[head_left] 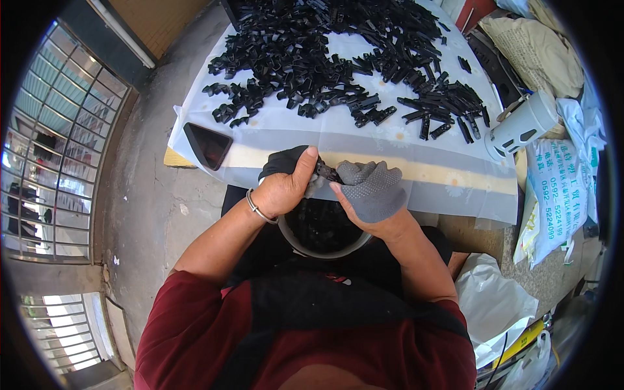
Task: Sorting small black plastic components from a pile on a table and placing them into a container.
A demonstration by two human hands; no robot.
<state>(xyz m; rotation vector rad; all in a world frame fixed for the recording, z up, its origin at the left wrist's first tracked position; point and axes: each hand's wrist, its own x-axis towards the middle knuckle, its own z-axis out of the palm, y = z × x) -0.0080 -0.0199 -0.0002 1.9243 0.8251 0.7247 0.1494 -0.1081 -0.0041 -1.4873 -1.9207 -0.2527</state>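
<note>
My left hand [286, 181], in a dark glove that leaves the thumb bare, and my right hand [370, 192], in a grey dotted glove with a bare thumb, meet at the table's front edge. Between them they grip a small black plastic part [327, 171], its ends hidden by the fingers. Both hands are closed. Right below is a round bucket [296, 248] with a pale rim, holding dark pieces. Beyond the hands, a large heap of black plastic clips [286, 62] and a group of longer black plastic pieces [448, 104] lie on the table.
A white flowered cloth covers the table [260, 140]. A black phone [208, 146] lies at its left corner, a white tumbler [523, 123] at the right. Plastic bags [556, 195] and a beige sack [533, 55] crowd the right side. A barred window [62, 143] is left.
</note>
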